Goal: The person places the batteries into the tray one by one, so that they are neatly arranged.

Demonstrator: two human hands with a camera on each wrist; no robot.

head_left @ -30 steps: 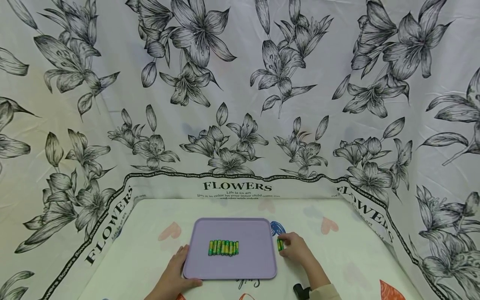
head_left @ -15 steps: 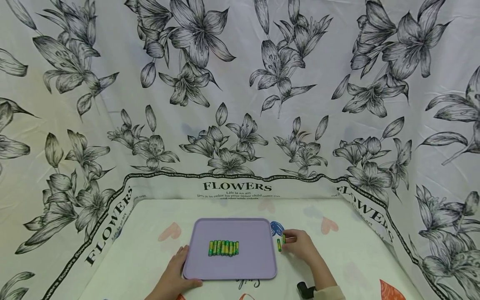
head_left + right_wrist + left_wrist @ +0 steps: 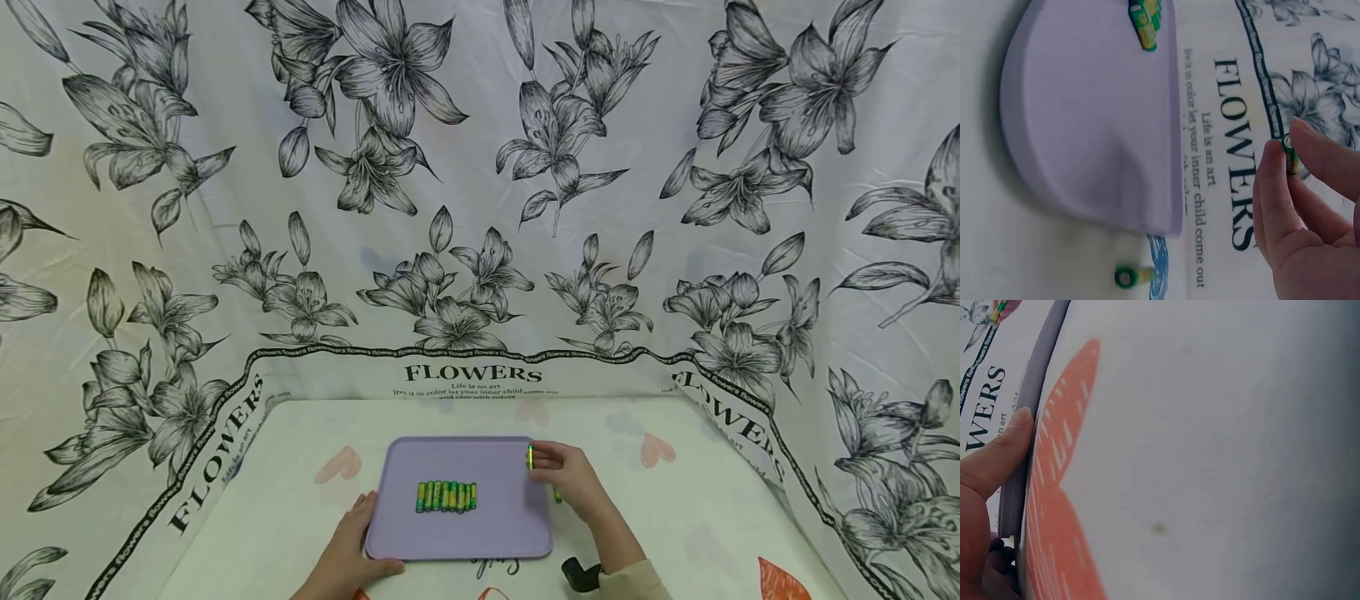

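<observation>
A flat lilac tray (image 3: 510, 529) lies on the table, with several green-and-yellow batteries (image 3: 446, 497) in a side-by-side row at its middle. My left hand (image 3: 348, 546) rests at the tray's near left corner, its straight thumb along the near edge, as the left wrist view shows too. Between thumb and fingertips my right hand (image 3: 572, 479) pinches one battery (image 3: 1290, 156), raised over the tray's right side. Another battery (image 3: 1132, 277) is on the cloth just outside the tray's right edge, partly hidden by the right hand in the head view.
White cloth (image 3: 705, 500) with printed hearts covers the table. Flower-printed curtains (image 3: 465, 183) enclose it at the back and both sides. A black device (image 3: 581, 575) sits by the right wrist.
My right hand has picked one battery off the cloth, leaving another there, and has moved left and away from me to above the tray's right edge. The left hand stays put.
</observation>
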